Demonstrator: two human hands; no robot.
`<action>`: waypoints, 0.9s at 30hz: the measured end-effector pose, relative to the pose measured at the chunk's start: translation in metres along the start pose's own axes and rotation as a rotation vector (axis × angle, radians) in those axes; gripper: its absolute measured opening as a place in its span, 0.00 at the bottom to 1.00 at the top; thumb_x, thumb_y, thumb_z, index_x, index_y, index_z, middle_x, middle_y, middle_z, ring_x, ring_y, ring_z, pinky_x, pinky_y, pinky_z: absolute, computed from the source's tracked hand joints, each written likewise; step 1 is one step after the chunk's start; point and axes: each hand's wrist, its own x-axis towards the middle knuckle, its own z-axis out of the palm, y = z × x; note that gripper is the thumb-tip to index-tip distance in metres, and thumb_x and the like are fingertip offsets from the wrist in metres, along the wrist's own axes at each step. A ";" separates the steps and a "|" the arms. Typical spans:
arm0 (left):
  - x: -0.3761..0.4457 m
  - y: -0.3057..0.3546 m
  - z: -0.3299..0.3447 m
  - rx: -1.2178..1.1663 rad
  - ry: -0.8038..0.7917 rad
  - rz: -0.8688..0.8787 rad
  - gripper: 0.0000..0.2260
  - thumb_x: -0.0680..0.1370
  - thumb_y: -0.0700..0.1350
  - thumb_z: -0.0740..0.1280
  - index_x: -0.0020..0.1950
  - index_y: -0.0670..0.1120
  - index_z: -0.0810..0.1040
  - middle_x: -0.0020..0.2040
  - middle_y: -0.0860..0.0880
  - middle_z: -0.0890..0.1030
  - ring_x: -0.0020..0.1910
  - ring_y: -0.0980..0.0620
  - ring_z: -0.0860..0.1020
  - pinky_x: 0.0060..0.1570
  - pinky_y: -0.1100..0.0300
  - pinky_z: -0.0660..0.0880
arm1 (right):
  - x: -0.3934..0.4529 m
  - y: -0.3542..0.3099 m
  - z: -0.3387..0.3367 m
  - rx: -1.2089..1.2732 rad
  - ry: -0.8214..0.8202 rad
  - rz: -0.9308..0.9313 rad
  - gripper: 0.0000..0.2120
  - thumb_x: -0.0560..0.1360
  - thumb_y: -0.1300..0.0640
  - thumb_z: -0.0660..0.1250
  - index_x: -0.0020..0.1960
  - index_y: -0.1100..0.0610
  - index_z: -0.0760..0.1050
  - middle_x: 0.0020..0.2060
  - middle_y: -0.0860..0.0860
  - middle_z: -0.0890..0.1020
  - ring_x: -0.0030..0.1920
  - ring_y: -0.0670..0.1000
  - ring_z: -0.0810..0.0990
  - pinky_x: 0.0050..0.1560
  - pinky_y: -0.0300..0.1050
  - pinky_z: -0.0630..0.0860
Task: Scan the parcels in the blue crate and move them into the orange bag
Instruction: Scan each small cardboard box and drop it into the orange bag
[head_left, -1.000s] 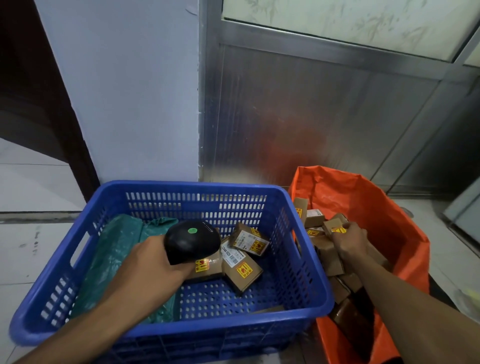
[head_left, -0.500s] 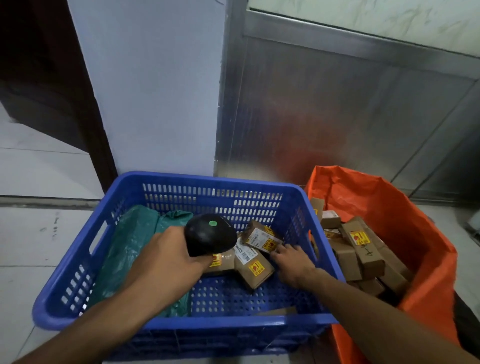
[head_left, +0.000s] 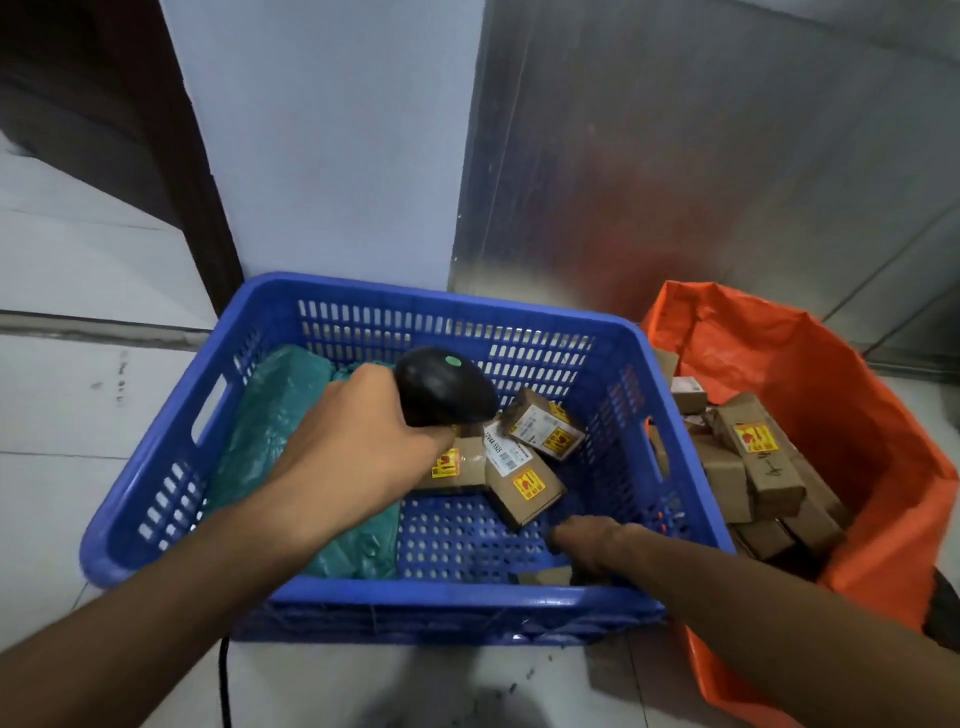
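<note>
The blue crate (head_left: 415, 299) stands on the floor with three small brown parcels (head_left: 524, 486) bearing yellow stickers near its middle. A green plastic mailer (head_left: 280, 415) lies along its left side. My left hand (head_left: 358, 447) holds a black scanner (head_left: 441, 384) above the parcels. My right hand (head_left: 592, 540) is low in the crate's near right corner, fingers curled down over another small brown parcel (head_left: 540, 575) by the near wall; the grip is hidden. The orange bag (head_left: 810, 374) stands open to the right, holding several brown parcels (head_left: 763, 457).
A white wall and a metal panel (head_left: 675, 182) rise right behind the crate and bag. Pale tiled floor (head_left: 78, 415) lies to the left. The scanner's black cable (head_left: 224, 686) hangs down in front of the crate.
My right hand left the orange bag, crossed into the crate beside the middle parcels, then drew back to the near right corner. The scanner hand stayed roughly where it was.
</note>
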 end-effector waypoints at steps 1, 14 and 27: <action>0.002 0.000 0.000 -0.008 0.003 0.003 0.08 0.70 0.49 0.73 0.37 0.45 0.82 0.32 0.47 0.83 0.34 0.46 0.83 0.39 0.47 0.83 | 0.004 0.003 0.004 -0.007 -0.002 -0.002 0.23 0.80 0.58 0.67 0.72 0.59 0.67 0.70 0.61 0.71 0.67 0.63 0.73 0.67 0.59 0.72; 0.011 -0.010 0.006 -0.024 -0.034 -0.010 0.15 0.62 0.54 0.67 0.38 0.44 0.81 0.33 0.45 0.83 0.33 0.43 0.83 0.38 0.43 0.83 | 0.060 0.015 0.037 0.074 -0.063 -0.058 0.32 0.82 0.61 0.61 0.81 0.50 0.52 0.79 0.58 0.59 0.76 0.59 0.64 0.73 0.55 0.65; 0.012 -0.015 0.011 0.004 -0.039 -0.012 0.15 0.62 0.56 0.67 0.37 0.44 0.80 0.32 0.46 0.83 0.34 0.43 0.84 0.35 0.43 0.81 | 0.080 0.016 0.049 0.091 -0.148 0.008 0.32 0.81 0.56 0.65 0.81 0.49 0.55 0.79 0.56 0.60 0.77 0.59 0.62 0.75 0.58 0.62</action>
